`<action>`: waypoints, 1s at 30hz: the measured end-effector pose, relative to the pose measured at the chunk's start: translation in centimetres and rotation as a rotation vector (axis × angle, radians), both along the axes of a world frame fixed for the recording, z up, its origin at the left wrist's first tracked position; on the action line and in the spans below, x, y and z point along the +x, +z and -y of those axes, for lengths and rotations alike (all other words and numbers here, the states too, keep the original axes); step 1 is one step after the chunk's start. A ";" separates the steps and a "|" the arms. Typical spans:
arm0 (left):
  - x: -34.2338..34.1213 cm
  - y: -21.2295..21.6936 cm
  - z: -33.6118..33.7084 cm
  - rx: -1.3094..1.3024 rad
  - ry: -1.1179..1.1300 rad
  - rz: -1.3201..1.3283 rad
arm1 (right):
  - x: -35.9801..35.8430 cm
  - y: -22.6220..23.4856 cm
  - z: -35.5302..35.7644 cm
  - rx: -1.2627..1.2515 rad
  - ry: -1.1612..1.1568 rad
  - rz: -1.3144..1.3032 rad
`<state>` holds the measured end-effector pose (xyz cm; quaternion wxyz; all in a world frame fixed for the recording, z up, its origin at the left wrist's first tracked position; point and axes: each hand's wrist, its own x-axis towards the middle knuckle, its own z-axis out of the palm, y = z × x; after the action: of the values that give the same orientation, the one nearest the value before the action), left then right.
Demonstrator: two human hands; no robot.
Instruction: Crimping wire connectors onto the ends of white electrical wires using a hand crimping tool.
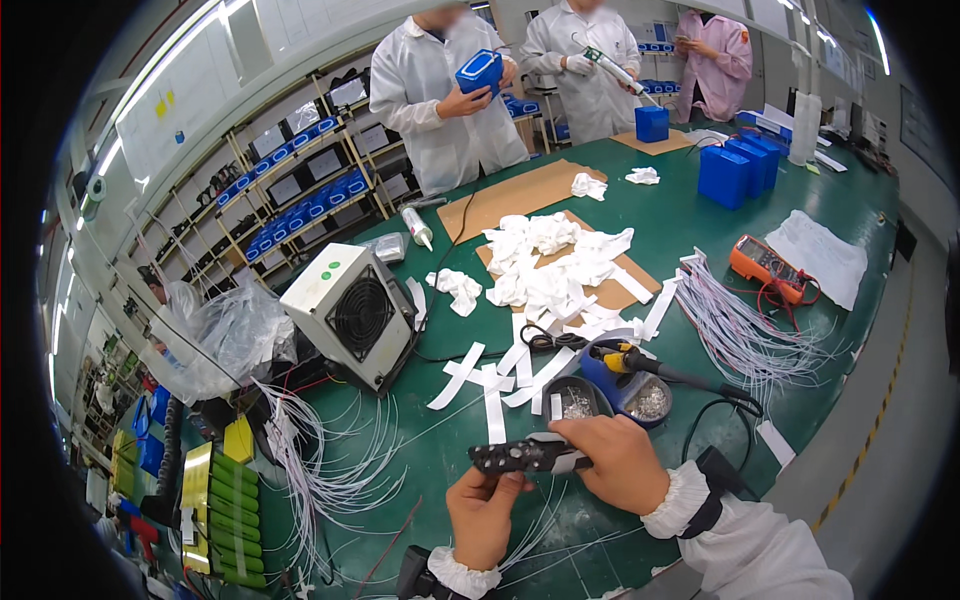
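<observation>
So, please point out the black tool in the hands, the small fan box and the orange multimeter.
black tool (525,457), head view, on its studded black body between the hands.
small fan box (358,315), head view, on the round grille.
orange multimeter (766,264), head view, on its front face.

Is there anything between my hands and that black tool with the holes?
Nothing visible: the left hand grips the black perforated tool from below at its left end, and the right hand holds its right end directly.
</observation>
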<state>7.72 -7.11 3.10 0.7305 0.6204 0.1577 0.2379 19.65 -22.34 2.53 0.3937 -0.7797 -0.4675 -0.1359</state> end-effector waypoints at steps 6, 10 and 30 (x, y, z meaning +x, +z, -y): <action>-0.6 -0.5 -0.4 -0.094 -0.015 0.071 | -1.2 0.3 -0.4 -0.026 -0.008 0.025; -0.5 -0.5 0.0 -0.060 0.036 0.050 | -1.4 0.4 -0.4 -0.007 -0.034 0.016; -0.7 -1.8 -0.4 -0.093 0.083 0.099 | -1.3 0.3 -0.4 0.001 -0.017 0.073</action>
<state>7.03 -6.68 1.25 0.7550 0.5663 0.1577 0.2906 18.36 -21.97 2.81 0.3754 -0.7780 -0.4749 -0.1679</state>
